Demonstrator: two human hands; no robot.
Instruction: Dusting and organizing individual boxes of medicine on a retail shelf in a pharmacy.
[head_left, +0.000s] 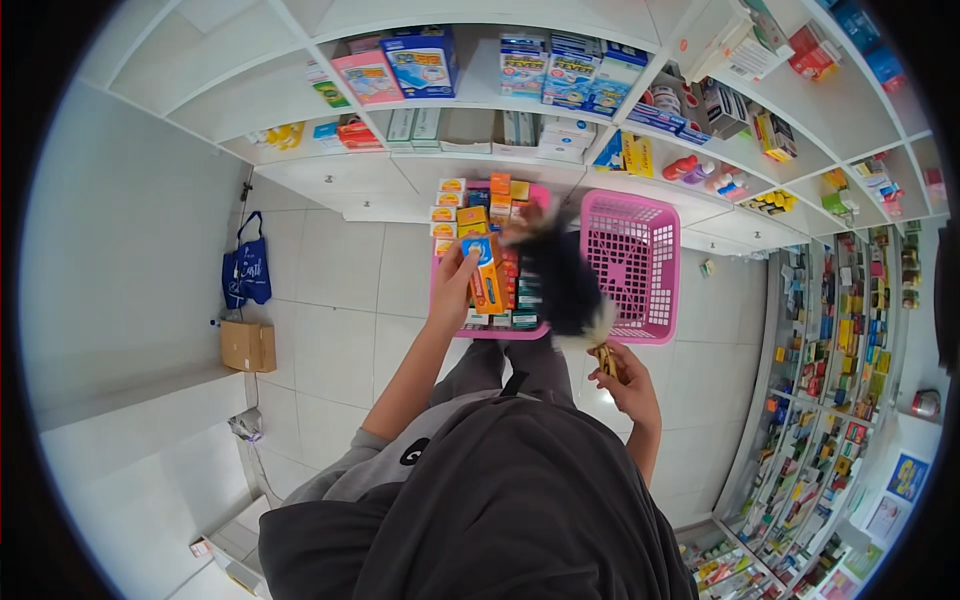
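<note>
An orange and blue carton (489, 279) is gripped in my left hand (451, 285), above a pink plastic basket (436, 309) packed with small medicine boxes. My right hand (631, 384) holds a feather duster (564, 274) by its yellowish handle. The duster's dark feathers are blurred and spread over the right side of the packed basket, hiding some of the boxes there. Right beside it stands a second pink basket (670, 262) of open mesh, partly overlapped by the feathers.
White shelving (480, 105) with boxed products spans the far side above white drawers (360, 191). On the left, a blue tote bag (247, 266) hangs above a cardboard box (247, 347). A glass display case (784, 397) full of products runs along the right.
</note>
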